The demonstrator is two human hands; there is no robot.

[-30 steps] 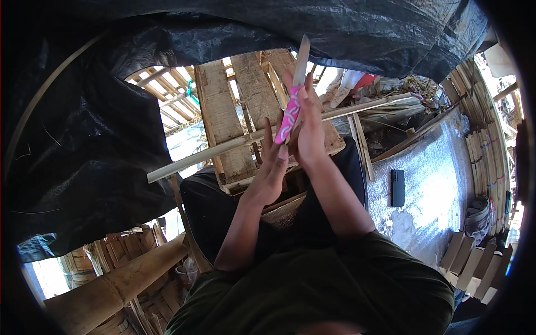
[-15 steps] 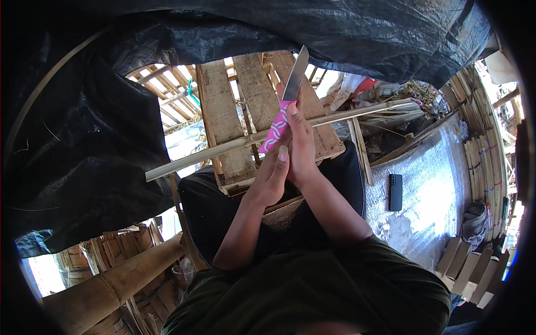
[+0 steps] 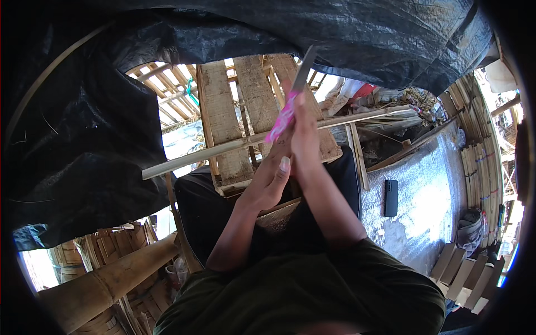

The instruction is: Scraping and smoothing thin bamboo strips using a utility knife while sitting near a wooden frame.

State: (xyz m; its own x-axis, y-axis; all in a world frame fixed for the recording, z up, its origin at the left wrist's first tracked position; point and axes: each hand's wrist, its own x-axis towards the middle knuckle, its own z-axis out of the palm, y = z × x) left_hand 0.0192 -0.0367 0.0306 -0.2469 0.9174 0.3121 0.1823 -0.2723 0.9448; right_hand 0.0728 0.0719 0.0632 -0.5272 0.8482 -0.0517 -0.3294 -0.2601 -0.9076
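Note:
A knife [image 3: 284, 116] with a pink, white-patterned handle and a plain metal blade points up and away from me. My right hand [image 3: 305, 139], smeared by motion, holds the handle under its thumb. Against it my left hand [image 3: 269, 181] presses palm to palm, with its thumb raised and its fingers stretched out along the handle's lower end. The far fingertips of both hands are hidden or blurred. Just beyond the hands, a long split bamboo strip [image 3: 196, 159] lies across a slatted wooden bench [image 3: 226, 120].
Black plastic sheeting [image 3: 84, 134] hangs at the left and far side. A dark phone [image 3: 391, 197] lies on a silvery sheet [image 3: 424, 184] at right. A thick bamboo pole [image 3: 111, 279] slants at lower left. Stacked bamboo slats [image 3: 479, 162] stand at far right.
The knife and my right hand have shifted slightly to the right and turned, now blurred. My left hand stays against the right. The bamboo strip remains in place on the bench.

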